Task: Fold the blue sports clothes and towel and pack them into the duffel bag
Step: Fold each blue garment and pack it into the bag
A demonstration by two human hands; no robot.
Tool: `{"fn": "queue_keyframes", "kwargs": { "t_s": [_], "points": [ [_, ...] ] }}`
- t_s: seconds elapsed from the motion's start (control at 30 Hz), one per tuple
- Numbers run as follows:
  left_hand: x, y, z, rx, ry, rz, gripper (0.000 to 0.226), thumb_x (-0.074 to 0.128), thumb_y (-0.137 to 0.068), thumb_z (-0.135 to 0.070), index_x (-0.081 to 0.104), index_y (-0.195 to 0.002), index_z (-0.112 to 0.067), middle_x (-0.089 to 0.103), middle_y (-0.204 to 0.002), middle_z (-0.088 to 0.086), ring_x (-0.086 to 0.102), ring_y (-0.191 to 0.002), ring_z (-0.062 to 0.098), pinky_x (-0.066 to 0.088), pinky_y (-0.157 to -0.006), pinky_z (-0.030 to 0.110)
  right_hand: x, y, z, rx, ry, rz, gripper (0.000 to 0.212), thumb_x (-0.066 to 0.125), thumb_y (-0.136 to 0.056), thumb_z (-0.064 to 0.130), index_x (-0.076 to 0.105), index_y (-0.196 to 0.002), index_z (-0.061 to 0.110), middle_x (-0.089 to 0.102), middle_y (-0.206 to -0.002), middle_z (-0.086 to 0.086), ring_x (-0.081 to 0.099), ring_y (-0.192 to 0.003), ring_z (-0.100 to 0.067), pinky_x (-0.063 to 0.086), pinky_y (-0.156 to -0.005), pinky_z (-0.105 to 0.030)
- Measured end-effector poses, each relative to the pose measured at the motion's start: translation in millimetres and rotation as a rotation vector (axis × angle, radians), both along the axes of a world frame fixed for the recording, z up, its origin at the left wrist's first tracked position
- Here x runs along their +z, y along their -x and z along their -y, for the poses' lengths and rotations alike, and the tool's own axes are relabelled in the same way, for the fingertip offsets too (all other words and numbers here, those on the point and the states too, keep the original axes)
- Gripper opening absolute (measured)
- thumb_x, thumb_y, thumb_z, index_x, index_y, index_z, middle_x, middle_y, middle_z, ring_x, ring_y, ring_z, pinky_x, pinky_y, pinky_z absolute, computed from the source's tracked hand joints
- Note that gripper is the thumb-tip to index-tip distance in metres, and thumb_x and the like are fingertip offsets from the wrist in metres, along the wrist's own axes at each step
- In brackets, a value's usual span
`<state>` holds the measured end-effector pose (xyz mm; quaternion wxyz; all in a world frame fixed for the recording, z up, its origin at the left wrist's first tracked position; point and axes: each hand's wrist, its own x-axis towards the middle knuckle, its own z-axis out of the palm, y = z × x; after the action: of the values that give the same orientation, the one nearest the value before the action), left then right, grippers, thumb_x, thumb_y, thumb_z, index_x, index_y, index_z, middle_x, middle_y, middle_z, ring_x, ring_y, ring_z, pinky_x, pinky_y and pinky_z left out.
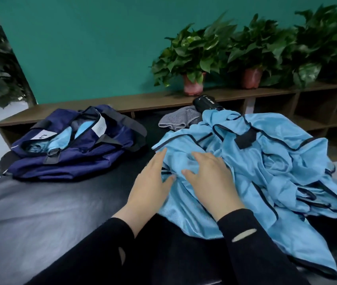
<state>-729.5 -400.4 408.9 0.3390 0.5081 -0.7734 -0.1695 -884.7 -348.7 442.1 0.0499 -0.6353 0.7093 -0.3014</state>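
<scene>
My left hand (153, 182) lies flat with straight fingers on the near-left edge of the light blue sports clothes (256, 171), thumb tucked toward the cloth. My right hand (208, 177) sits just beside it, fingers spread wide and a little bent, pressing the same garment down; neither hand holds anything. I judge this to be the smoothing step before a fold: the piece under my palms is partly flattened, while the rest of the pile to the right is heaped and tangled. The next move, I think, calls for separating this one garment from the heap, laying it out flat, and finding an edge to bring over.

The cloth is thin, slick and slightly shiny, with a fine mesh look near my wrists, and it is trimmed in dark piping with a dark tab (245, 137) on the far side. It will likely slide and crumple easily. It rests on a black padded surface (40, 212) that looks smooth, like leatherette.

Far left lies the navy duffel bag (70, 157), soft and slumped, its top open with light blue fabric already showing inside. Beyond the pile lies a grey ribbed towel (179, 119), unfolded, and just right of it a black cylinder (205, 103) that I cannot identify. Behind runs a brown wooden shelf (142, 99) with leafy potted plants (192, 58) in pink pots.
</scene>
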Motion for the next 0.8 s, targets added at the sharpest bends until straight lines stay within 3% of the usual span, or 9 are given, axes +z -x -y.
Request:
{"fn": "queue_keyframes", "kwargs": {
  "t_s": [0.1,0.17,0.27,0.43,0.5,0.57,0.7,0.73,0.8],
  "points": [
    [2.6,8.5,11.4,0.048,-0.060,-0.076,0.080,0.069,-0.092,-0.027,0.022,-0.155,-0.042,0.050,-0.142,-0.016,0.054,-0.118,0.007,0.041,-0.088,0.020,-9.0,3.2,4.6,0.001,0.011,-0.033,0.029,0.058,-0.100,0.034,0.068,-0.122,0.019,0.059,-0.121,-0.002,0.054,-0.116,-0.024,0.044,-0.099,-0.037],
    [2.2,7.2,12.5,0.110,-0.042,-0.134,0.083,0.072,-0.089,-0.033,0.023,-0.156,-0.040,0.047,-0.145,-0.015,0.053,-0.124,0.009,0.043,-0.095,0.024,-8.3,6.6,7.7,-0.017,0.111,0.051,0.023,0.057,-0.101,0.031,0.072,-0.109,0.016,0.059,-0.109,-0.002,0.056,-0.107,-0.024,0.046,-0.094,-0.037],
    [2.8,4.1,-0.7,0.322,0.096,-0.005,0.078,0.076,-0.078,-0.057,0.038,-0.142,-0.035,0.045,-0.131,-0.015,0.046,-0.125,0.010,0.035,-0.107,0.039,0.2,11.2,8.7,-0.066,0.273,0.236,0.025,0.058,-0.102,0.028,0.074,-0.110,0.012,0.055,-0.102,0.000,0.054,-0.096,-0.018,0.044,-0.085,-0.030],
    [0.2,-12.7,-20.6,0.213,0.026,0.346,0.063,0.062,-0.079,-0.074,0.050,-0.131,-0.040,0.043,-0.121,-0.018,0.041,-0.121,0.008,0.024,-0.102,0.032,6.5,15.9,9.3,-0.133,0.279,0.399,0.026,0.056,-0.101,0.028,0.073,-0.088,0.013,0.062,-0.065,0.001,0.054,-0.061,-0.019,0.045,-0.057,-0.036],
    [1.5,-19.0,-17.1,0.204,0.049,0.425,0.029,0.057,-0.091,-0.063,0.061,-0.104,-0.038,0.048,-0.106,-0.018,0.045,-0.109,0.010,0.024,-0.092,0.031,8.4,15.4,10.0,-0.137,0.281,0.445,0.023,0.054,-0.102,0.027,0.075,-0.106,0.016,0.073,-0.086,0.001,0.064,-0.075,-0.021,0.055,-0.068,-0.037],
    [4.3,-22.2,-11.6,0.221,0.094,0.378,0.021,0.053,-0.100,-0.044,0.055,-0.085,-0.029,0.053,-0.091,-0.013,0.051,-0.094,0.015,0.031,-0.083,0.033,10.2,14.3,10.3,-0.109,0.223,0.434,0.032,0.051,-0.104,0.025,0.067,-0.131,0.017,0.072,-0.119,-0.004,0.067,-0.104,-0.024,0.055,-0.091,-0.038],
    [27.6,-39.8,-0.3,0.209,-0.010,-0.184,0.025,0.044,-0.104,-0.039,0.046,-0.085,-0.022,0.060,-0.071,-0.003,0.055,-0.069,0.021,0.043,-0.064,0.040,10.3,14.0,9.8,-0.053,0.023,0.254,0.047,0.043,-0.107,0.032,0.045,-0.150,0.013,0.055,-0.147,-0.010,0.050,-0.134,-0.029,0.040,-0.107,-0.038],
    [33.3,-44.9,-1.0,0.117,-0.049,-0.155,0.024,0.046,-0.102,-0.043,0.049,-0.087,-0.024,0.063,-0.076,-0.003,0.056,-0.070,0.017,0.045,-0.067,0.040,8.6,14.0,10.0,-0.051,0.000,0.249,0.048,0.042,-0.107,0.033,0.045,-0.151,0.013,0.054,-0.147,-0.011,0.049,-0.135,-0.030,0.040,-0.106,-0.038],
    [33.3,-47.8,-10.2,-0.038,-0.130,0.218,0.026,0.055,-0.092,-0.059,0.056,-0.100,-0.033,0.062,-0.098,-0.016,0.054,-0.091,0.006,0.041,-0.083,0.034,7.8,12.1,8.9,-0.059,0.024,0.227,0.046,0.044,-0.106,0.034,0.048,-0.148,0.013,0.057,-0.144,-0.011,0.051,-0.132,-0.030,0.041,-0.105,-0.039]
  ]
}}
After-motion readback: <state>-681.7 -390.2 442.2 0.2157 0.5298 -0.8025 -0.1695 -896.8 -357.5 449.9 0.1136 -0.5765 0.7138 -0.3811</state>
